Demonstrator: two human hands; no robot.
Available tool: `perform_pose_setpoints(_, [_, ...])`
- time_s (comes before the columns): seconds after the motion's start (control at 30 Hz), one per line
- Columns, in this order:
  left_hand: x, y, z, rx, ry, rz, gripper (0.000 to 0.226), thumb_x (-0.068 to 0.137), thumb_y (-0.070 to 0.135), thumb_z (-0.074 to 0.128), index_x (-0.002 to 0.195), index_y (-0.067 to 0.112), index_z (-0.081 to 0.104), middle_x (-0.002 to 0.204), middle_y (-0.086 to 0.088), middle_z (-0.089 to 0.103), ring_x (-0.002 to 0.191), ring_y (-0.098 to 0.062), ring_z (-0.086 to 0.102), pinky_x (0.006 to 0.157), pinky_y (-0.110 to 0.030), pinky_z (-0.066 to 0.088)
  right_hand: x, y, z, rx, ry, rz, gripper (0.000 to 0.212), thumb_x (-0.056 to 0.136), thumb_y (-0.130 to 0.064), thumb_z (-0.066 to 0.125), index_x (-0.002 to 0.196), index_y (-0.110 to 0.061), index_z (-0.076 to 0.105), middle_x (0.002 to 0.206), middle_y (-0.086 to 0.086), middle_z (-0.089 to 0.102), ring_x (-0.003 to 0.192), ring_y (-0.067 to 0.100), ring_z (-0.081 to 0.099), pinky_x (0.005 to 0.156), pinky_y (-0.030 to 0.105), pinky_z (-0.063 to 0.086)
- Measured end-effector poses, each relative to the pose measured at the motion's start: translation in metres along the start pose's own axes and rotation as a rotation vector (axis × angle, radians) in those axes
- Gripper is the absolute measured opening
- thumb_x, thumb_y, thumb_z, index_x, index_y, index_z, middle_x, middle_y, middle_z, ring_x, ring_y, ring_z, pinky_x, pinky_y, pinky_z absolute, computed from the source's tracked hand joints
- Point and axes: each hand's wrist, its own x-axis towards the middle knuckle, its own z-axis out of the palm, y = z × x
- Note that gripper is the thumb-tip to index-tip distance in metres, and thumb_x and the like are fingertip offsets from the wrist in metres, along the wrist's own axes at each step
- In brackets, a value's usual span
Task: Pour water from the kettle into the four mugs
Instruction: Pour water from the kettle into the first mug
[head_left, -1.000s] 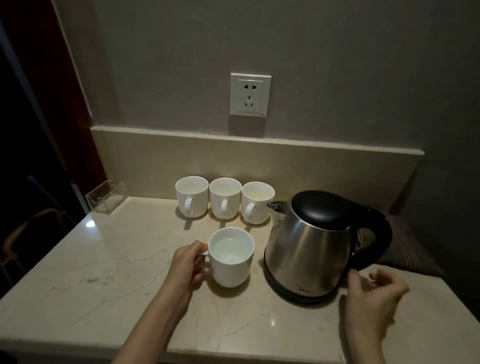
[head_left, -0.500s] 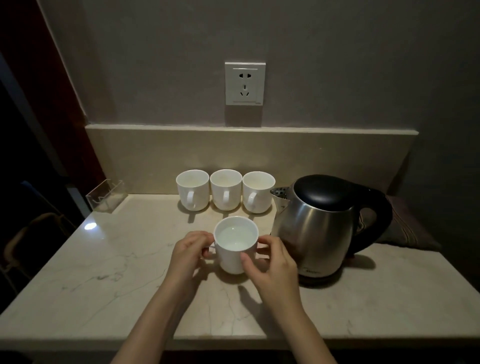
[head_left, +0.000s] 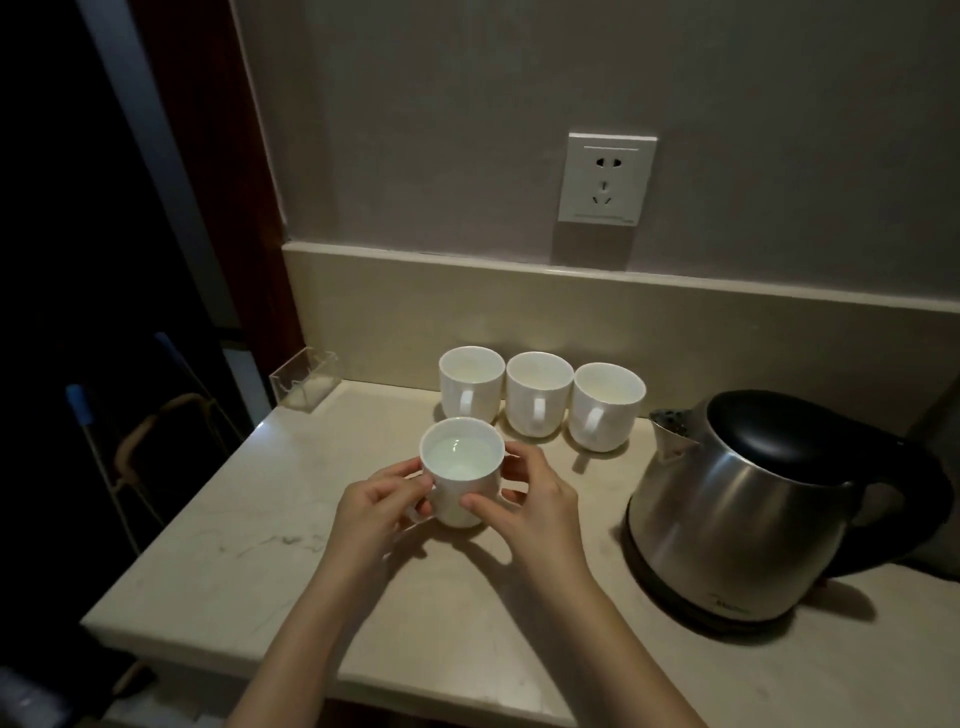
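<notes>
Nearest, the pale marbled desk has a smooth, faintly veined, polished top, and both hands meet over it around the front mug: the left hand holds it on the handle side with curled fingers, the right hand cups the other side, thumb and fingers bent against the wall. That mug is glossy white, round and slightly barrel-shaped, and holds clear water well up its inside. It sits on or just above the desk; which, I cannot tell. To the right stands the kettle, brushed steel, squat and tapering upward, with a black plastic lid, a looped black handle and a mesh-covered spout, upright and untouched. Behind the front mug three matching mugs stand in a tight row against the low stone ledge, handles facing forward; their insides look pale, but whether they hold water is unclear. Pouring seems finished for the front mug, and probably all four, leaving only placement. Farther left sits a clear plastic holder, and a white socket on the matte grey wall
</notes>
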Motion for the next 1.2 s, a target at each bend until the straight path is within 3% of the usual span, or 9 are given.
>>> perform_pose_setpoints(0.17, [0.017,0.009,-0.022,0.036,0.103,0.042,0.018,0.088,0.019,0.059,0.075,0.021,0.072,0.112,-0.004,0.066,0.090,-0.026,0.066,0.060,-0.032,0.052,0.027,-0.014,0.039,-0.019,-0.043,-0.066,0.055,0.068,-0.021,0.081,0.115,-0.017,0.052,0.112,0.000,0.058,0.099,0.015,0.058,0.078,0.030,0.056])
perform_pose_setpoints(0.23, [0.027,0.008,-0.031,0.007,0.121,0.048,0.018,0.088,0.023,0.059,0.086,0.012,0.073,0.105,-0.009,0.068,0.088,-0.027,0.066,0.059,-0.030,0.050,0.039,-0.021,0.052,-0.050,-0.036,-0.077,0.054,0.071,-0.021,0.079,0.117,-0.016,0.051,0.112,0.000,0.051,0.096,0.016,0.055,0.079,0.037,0.056])
perform_pose_setpoints(0.33, [0.047,0.007,-0.039,-0.015,0.126,0.061,0.027,0.088,0.026,0.059,0.078,0.005,0.071,0.116,-0.017,0.066,0.090,-0.029,0.066,0.067,-0.034,0.052,0.055,-0.028,0.069,-0.089,-0.047,-0.091,0.050,0.077,-0.016,0.074,0.121,-0.015,0.050,0.115,0.004,0.053,0.097,0.018,0.056,0.084,0.030,0.051])
perform_pose_setpoints(0.43, [0.065,0.007,-0.043,-0.023,0.118,0.066,0.019,0.091,0.025,0.055,0.092,0.017,0.073,0.115,-0.011,0.067,0.096,-0.030,0.066,0.076,-0.037,0.053,0.069,-0.032,0.081,-0.135,-0.026,-0.115,0.048,0.078,-0.012,0.070,0.122,-0.014,0.050,0.115,0.007,0.055,0.101,0.024,0.057,0.086,0.032,0.048])
perform_pose_setpoints(0.57, [0.084,0.006,-0.048,0.010,0.034,0.092,0.027,0.095,0.021,0.050,0.108,0.007,0.069,0.126,-0.006,0.064,0.100,-0.019,0.066,0.078,-0.027,0.055,0.083,-0.039,0.089,-0.246,-0.008,-0.114,0.050,0.081,-0.010,0.067,0.127,-0.011,0.048,0.119,0.011,0.050,0.106,0.027,0.052,0.087,0.029,0.039])
perform_pose_setpoints(0.7, [0.098,0.009,-0.049,0.039,-0.028,0.140,0.024,0.094,0.014,0.049,0.093,0.006,0.072,0.139,0.000,0.053,0.103,-0.015,0.063,0.075,-0.019,0.054,0.094,-0.045,0.093,-0.337,-0.011,-0.076,0.052,0.084,-0.009,0.063,0.132,-0.011,0.044,0.122,0.012,0.046,0.109,0.028,0.051,0.089,0.029,0.038])
perform_pose_setpoints(0.9, [0.110,0.009,-0.043,0.053,-0.017,0.173,0.021,0.092,0.012,0.053,0.085,0.014,0.072,0.135,0.014,0.047,0.093,0.003,0.057,0.071,-0.016,0.050,0.106,-0.052,0.101,-0.468,-0.015,-0.001,0.046,0.086,-0.005,0.055,0.131,-0.007,0.042,0.122,0.013,0.043,0.107,0.030,0.054,0.089,0.031,0.043])
perform_pose_setpoints(1.13, [0.118,0.005,-0.037,0.135,0.034,0.207,0.023,0.091,0.013,0.056,0.104,0.001,0.070,0.130,0.014,0.048,0.086,0.005,0.056,0.074,-0.020,0.048,0.110,-0.056,0.101,-0.527,-0.016,-0.053,0.040,0.087,-0.002,0.049,0.127,-0.001,0.045,0.133,0.015,0.035,0.107,0.035,0.055,0.091,0.033,0.042])
perform_pose_setpoints(1.2, [0.120,0.006,-0.035,0.147,0.032,0.206,0.023,0.090,0.013,0.057,0.105,0.002,0.070,0.129,0.014,0.049,0.090,-0.002,0.059,0.079,-0.024,0.049,0.111,-0.057,0.099,-0.512,-0.018,-0.065,0.042,0.086,-0.002,0.050,0.127,-0.001,0.045,0.134,0.016,0.035,0.104,0.036,0.057,0.090,0.033,0.043])
